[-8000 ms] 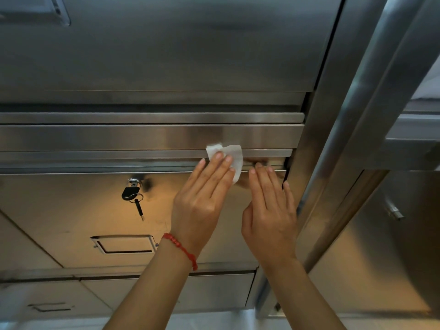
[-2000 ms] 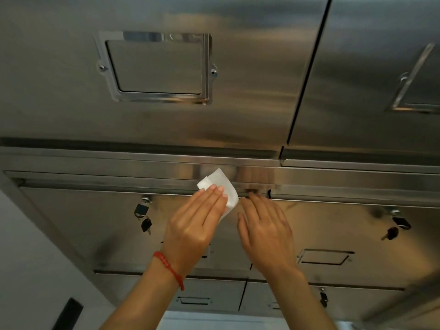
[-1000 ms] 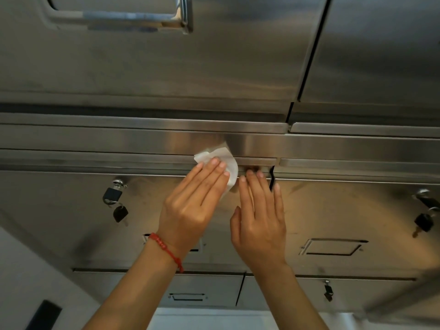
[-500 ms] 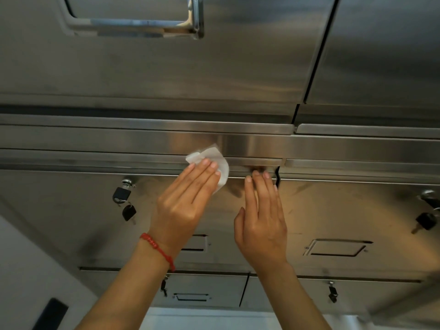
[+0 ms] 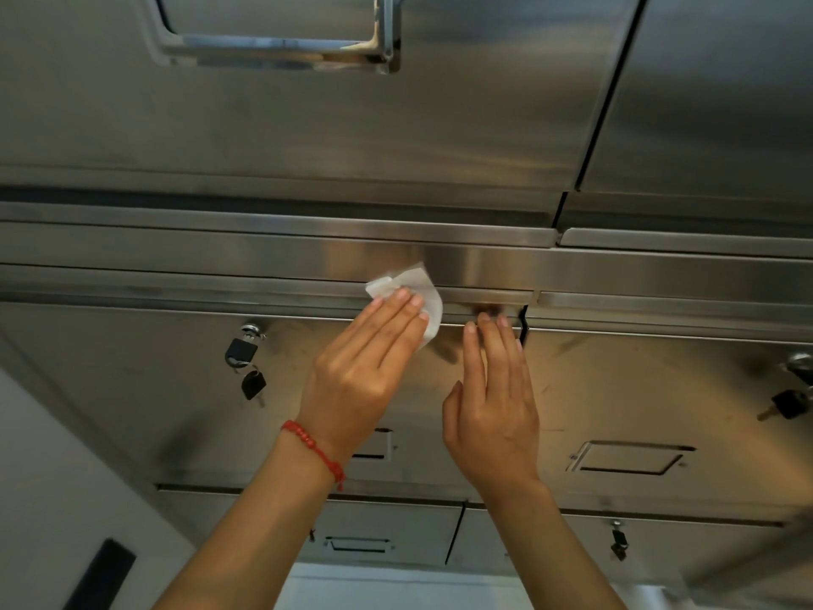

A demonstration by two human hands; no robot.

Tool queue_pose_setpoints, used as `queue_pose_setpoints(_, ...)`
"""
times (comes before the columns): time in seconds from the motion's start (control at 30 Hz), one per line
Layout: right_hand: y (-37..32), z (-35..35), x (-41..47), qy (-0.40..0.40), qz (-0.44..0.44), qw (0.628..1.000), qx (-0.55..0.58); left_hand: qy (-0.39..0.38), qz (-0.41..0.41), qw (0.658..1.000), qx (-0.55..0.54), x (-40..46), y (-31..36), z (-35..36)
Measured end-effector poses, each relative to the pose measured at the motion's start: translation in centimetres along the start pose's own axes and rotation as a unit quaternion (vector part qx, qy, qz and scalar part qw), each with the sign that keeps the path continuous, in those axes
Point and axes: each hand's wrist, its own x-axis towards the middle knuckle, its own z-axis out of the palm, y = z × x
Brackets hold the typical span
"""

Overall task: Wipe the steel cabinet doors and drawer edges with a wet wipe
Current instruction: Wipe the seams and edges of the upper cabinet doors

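Pressing a wet wipe (image 5: 415, 297) against a steel cabinet, the left hand (image 5: 365, 372) lies flat with straight fingers on top of the crumpled white sheet. The wipe sits on the narrow drawer edge (image 5: 220, 292), a horizontal ledge running across the cabinet between the upper doors (image 5: 308, 138) and the lower drawers (image 5: 154, 389). Part of the wipe pokes out above and to the right of the fingertips. A red bracelet (image 5: 314, 449) circles the left wrist.

The right hand (image 5: 492, 402) is just beside it, also flat and released, its fingertips touching the same ledge near the dark vertical gap (image 5: 523, 323) between two drawers. It holds nothing.

Keys (image 5: 246, 367) hang from a lock on the left drawer, below the ledge and apart from both hands.

The wipe looks thin, soft and limp, and likely damp, so it should weigh almost nothing and bunch up easily. It probably slides best pinned under flat fingers, as here, rather than pinched at a corner. The brushed steel looks smooth and rigid, so the wipe should glide along it, though it may snag at the gap.
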Motion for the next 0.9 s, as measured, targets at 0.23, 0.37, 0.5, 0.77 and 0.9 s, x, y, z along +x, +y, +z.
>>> queue_pose_setpoints(0.23, 0.0, 0.0, 0.0, -0.009, 0.002, 1.000, 0.003, -0.015, -0.019, 1.000, 0.013, -0.5, -0.5, -0.8)
queue_pose_setpoints(0.37, -0.1, -0.1, 0.0, -0.009, 0.008, 1.000, 0.005, -0.007, 0.003, 1.000, -0.004, 0.3, 0.2, -0.2)
queue_pose_setpoints(0.5, -0.2, -0.1, 0.0, -0.009, 0.006, 1.000, 0.002, -0.021, -0.003, 1.000, -0.012, -0.2, -0.2, -0.4)
queue_pose_setpoints(0.77, -0.5, -0.3, 0.1, -0.004, 0.016, 1.000, 0.002, -0.035, -0.030, 0.999, 0.001, -0.9, -1.1, -1.4)
queue_pose_setpoints(0.9, -0.6, -0.5, 0.2, -0.010, 0.018, 1.000, 0.002, -0.024, -0.023, 0.999, 0.001, -0.4, -0.8, -1.1)
